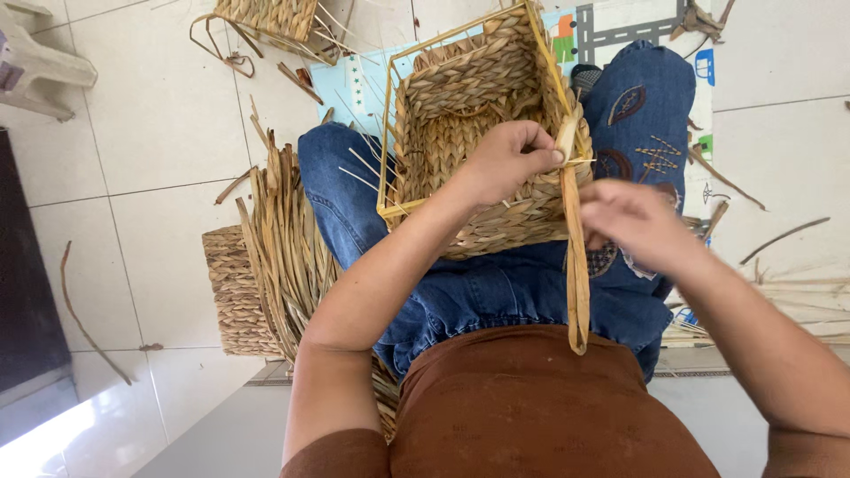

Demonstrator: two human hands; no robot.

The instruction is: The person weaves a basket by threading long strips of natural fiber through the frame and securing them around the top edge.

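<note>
From the head camera, looking down at the lap: a half-woven basket (pixel 478 133) of braided straw rests on the person's knees, tipped so its open mouth faces the camera, with a thin yellow frame (pixel 390 133) standing out along its rim. The left hand (pixel 509 159) lies against the basket's near right edge, its fingers (pixel 540 150) pinched shut on the top of a long flat straw strip (pixel 575 265) right where it meets the rim. From that pinch the strip hangs straight down toward the body, its long axis running almost vertically in the picture, its loose end lying on the brown shirt (pixel 531 398).

The right hand (pixel 633 221) is just to the right of the strip, about midway along it; the hand is blurred, so I cannot tell whether its curled fingers touch the strip or only come close. The left hand is the one plainly on the strip; the right is beside it, lower down.

Around them: blue embroidered jeans (pixel 496 292), a bundle of loose straw (pixel 283 239) on the tiled floor (pixel 159 124) at the person's left, a smaller woven piece (pixel 232 292) under it, another basket (pixel 266 18) farther off, and a printed play mat (pixel 620 26) beneath the legs.
</note>
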